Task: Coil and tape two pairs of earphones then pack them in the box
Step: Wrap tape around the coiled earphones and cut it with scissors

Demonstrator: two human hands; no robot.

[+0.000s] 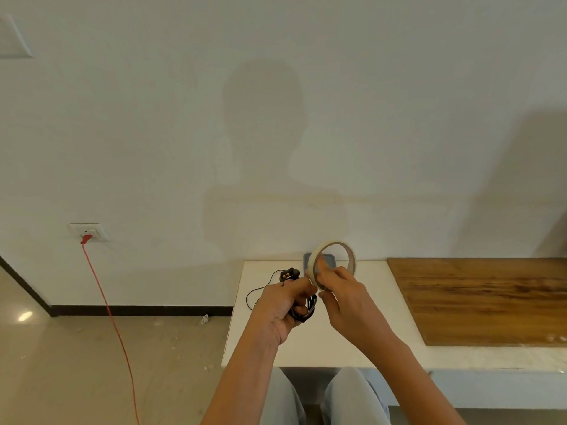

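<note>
Earphones (303, 312), one black pair, are seen gathered into a bundle of loops above the white table (322, 342), so the coiling of this pair is judged largely done. A slack loop of cable (251, 297) hangs out at the bundle's nine o'clock and the earbuds (289, 273) stick out at its eleven o'clock. No tape is seen on the bundle, no second pair can be found in view, and nothing is seen packed, so the taping, the whole of the other pair and the boxing are judged left to do. Far off at nine o'clock a red cord (107, 308) is plugged into a wall socket (89, 232). The bundle is gripped by the left hand (283, 305), whose fingers are curled tightly round the loops. Just at its two o'clock a tape roll (313, 266) is held upright by the right hand (345, 297), pinched between the thumb on the band and fingers curled beneath; whether a free end has been lifted cannot be told. A grey object, possibly the box (329, 259), is glimpsed through the roll at twelve o'clock, and a wooden board (484, 299) lies at three o'clock
</note>
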